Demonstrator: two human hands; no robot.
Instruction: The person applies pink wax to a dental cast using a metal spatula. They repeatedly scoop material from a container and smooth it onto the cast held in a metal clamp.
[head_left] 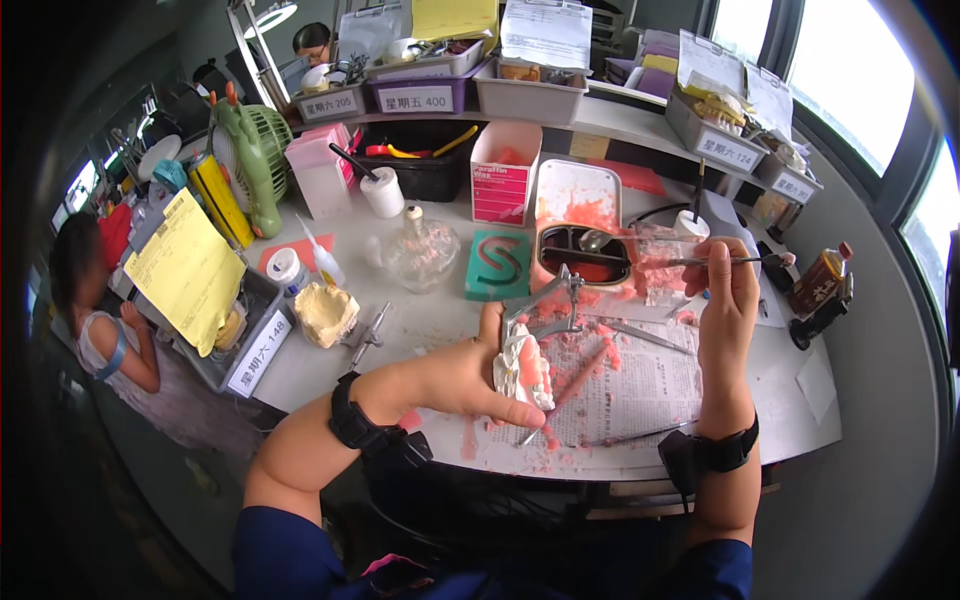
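On the wax-littered bench [800,400], a plaster cast [524,368] is being gripped by the left hand [478,372] — at two o'clock, a thin metal tool [722,261] is being pinched by the right hand [727,300]; wax may well be dripped.

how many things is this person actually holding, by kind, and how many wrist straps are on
plaster dental model, in the left hand: 1
thin metal tool, in the right hand: 1
black wrist straps: 2
total: 4
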